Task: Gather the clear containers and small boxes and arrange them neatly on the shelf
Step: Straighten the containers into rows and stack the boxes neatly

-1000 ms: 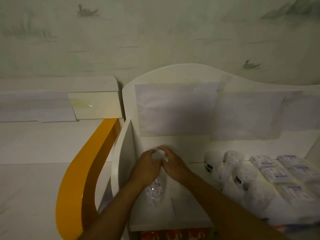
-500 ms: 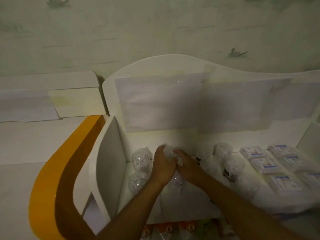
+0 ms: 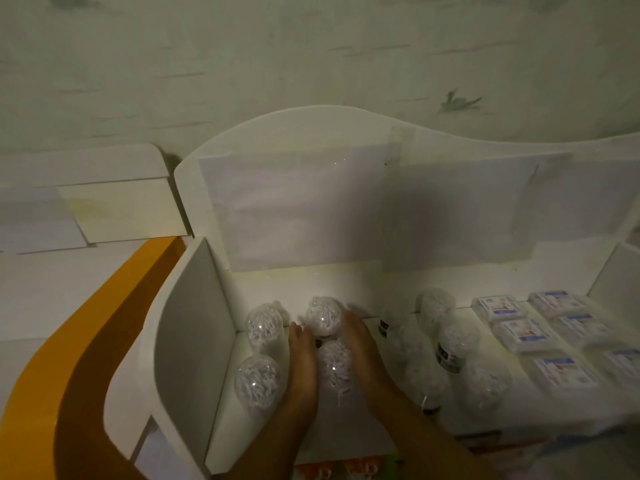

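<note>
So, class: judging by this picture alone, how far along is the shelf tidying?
Done: the small boxes lie in rows at the right of the shelf, and two clear containers stand by the left wall. In hand: the left hand and right hand flank two more containers, lining them up. Left: the loose cluster of containers in the middle looks unsorted.

The head view is dim and greenish, soft throughout (wide-angle bending at the edges); small glints dot the clear containers [image 3: 323, 320], and the lower right blurs into shadow.
</note>
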Demonstrator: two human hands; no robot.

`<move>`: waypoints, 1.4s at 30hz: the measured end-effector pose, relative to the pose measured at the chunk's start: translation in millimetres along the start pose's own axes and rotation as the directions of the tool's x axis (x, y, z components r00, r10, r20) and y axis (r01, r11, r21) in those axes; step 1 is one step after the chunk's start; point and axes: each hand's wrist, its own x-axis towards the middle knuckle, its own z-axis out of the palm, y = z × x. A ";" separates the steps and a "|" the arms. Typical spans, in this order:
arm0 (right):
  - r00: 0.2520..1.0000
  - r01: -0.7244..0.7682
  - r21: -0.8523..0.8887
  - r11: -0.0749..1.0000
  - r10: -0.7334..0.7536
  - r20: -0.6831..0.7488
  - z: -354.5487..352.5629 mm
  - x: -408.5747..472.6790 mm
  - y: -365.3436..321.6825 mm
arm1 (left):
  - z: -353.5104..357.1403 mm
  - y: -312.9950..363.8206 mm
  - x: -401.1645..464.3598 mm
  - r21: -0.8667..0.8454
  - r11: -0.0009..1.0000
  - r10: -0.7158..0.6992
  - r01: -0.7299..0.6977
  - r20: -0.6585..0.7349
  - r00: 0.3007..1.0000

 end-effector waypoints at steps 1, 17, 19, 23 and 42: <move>1.000 0.007 0.057 0.998 -0.006 -0.015 -2.2 2.1 -0.1 | -2.4 -1.4 2.6 -0.022 0.999 -0.023 0.023 0.005 1.000; 0.999 0.039 -0.010 0.999 -0.040 -0.036 7.9 8.4 16.2 | 0.7 5.0 -2.9 -0.047 0.999 0.022 -0.018 0.080 0.997; 0.997 0.057 -0.038 0.998 -0.058 -0.043 10.2 11.5 18.9 | -0.5 4.5 -2.5 -0.042 0.999 0.038 -0.034 0.093 0.995; 0.998 0.045 -0.037 0.998 -0.046 -0.043 7.5 12.9 21.0 | -2.5 0.3 1.2 -0.037 0.997 0.065 -0.061 0.119 0.991; 0.943 0.333 -0.827 0.453 -0.180 0.281 -20.7 1.5 -96.7 | -1.8 90.6 16.5 0.733 0.342 0.184 -0.588 0.561 0.807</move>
